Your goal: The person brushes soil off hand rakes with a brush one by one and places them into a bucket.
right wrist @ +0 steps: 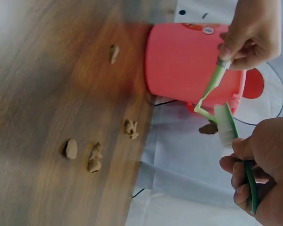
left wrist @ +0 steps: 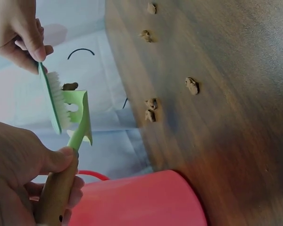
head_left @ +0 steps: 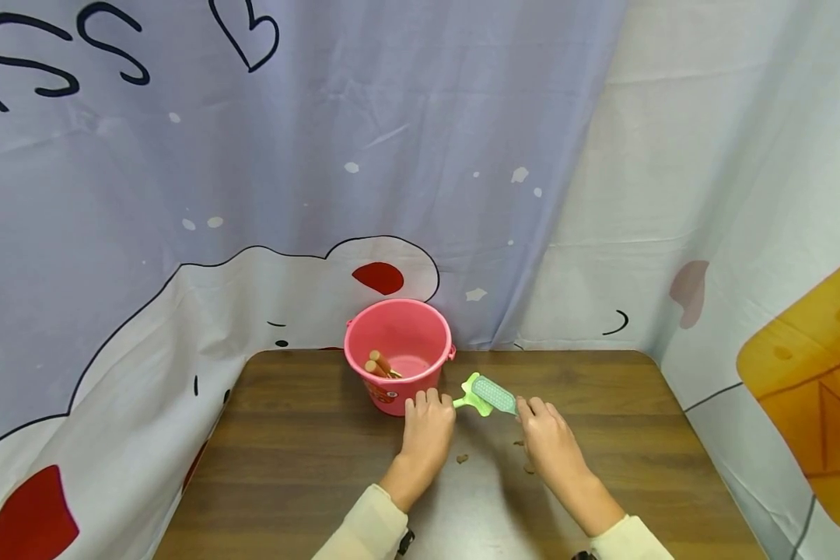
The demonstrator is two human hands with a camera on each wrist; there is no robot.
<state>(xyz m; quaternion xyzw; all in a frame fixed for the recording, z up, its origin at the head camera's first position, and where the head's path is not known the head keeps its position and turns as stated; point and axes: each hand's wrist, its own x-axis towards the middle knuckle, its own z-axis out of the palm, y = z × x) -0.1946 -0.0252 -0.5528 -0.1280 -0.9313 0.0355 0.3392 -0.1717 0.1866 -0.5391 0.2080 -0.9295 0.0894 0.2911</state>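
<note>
My left hand (head_left: 428, 434) grips the wooden handle of a small garden tool (left wrist: 80, 115) with a bent, notched green head. In my right hand (head_left: 551, 445) is a green brush (right wrist: 226, 125), held by its handle. The brush's white bristles (left wrist: 60, 101) face the green head, right up against it. A brown clump (right wrist: 208, 127) shows at the edge of the head beside the bristles. Both tools are held above the table, just right of a pink bucket (head_left: 397, 393). Two wooden handles (head_left: 376, 364) stand inside that bucket.
Several small brown clumps (left wrist: 192, 86) lie scattered on the wooden table (head_left: 287, 467), below and in front of the hands. A printed curtain (head_left: 462, 194) hangs behind the table's back edge and down its sides.
</note>
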